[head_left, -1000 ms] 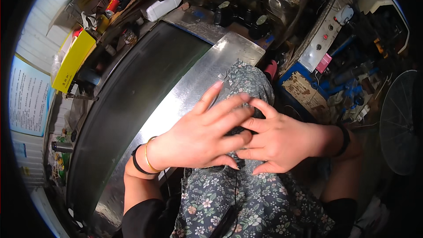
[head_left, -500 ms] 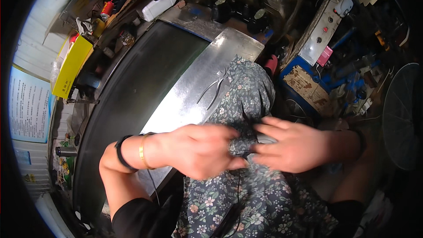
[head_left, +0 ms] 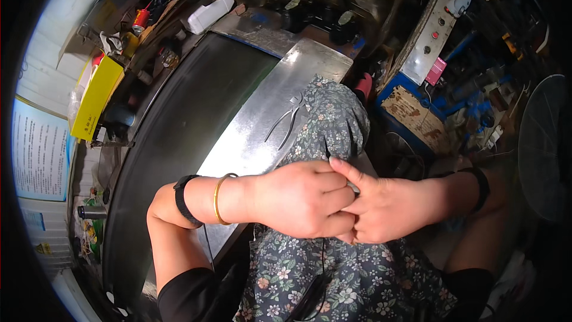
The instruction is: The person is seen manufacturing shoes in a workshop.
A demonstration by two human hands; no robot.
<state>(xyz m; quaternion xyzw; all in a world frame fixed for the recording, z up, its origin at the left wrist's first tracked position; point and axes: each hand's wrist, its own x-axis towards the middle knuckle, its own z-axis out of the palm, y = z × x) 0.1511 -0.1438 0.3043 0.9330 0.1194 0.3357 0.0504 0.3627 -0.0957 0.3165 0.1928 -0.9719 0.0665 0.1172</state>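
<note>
In front of my lap, both hands press together, fingers overlapping. My left hand [head_left: 301, 200], with a gold bracelet [head_left: 218, 200] and a black wristband [head_left: 184, 201], is closed, its fingers curled against the other hand. My right hand [head_left: 390, 207] is closed too; its thumb lies along the top toward the left knuckles. Whatever is between them is hidden, apart from a small pale patch. Beneath lies dark flower-patterned cloth [head_left: 333, 113] over my lap and leg. Pliers [head_left: 283, 124] with thin curved handles rest on the shiny metal plate [head_left: 238, 149], left of the leg.
A dark belt-like surface [head_left: 173, 143] runs along the metal plate's left side. Beyond it are a yellow box [head_left: 98, 98], a white plastic jug [head_left: 210, 13] and a red can [head_left: 140, 21]. To the right stand a control panel [head_left: 430, 39] with knobs and a round wire guard [head_left: 545, 149].
My hands were apart and blurred over the cloth; now they have come together, fingers overlapping. The right fingers were stretched out and are now folded in. The pliers have stayed in place.
</note>
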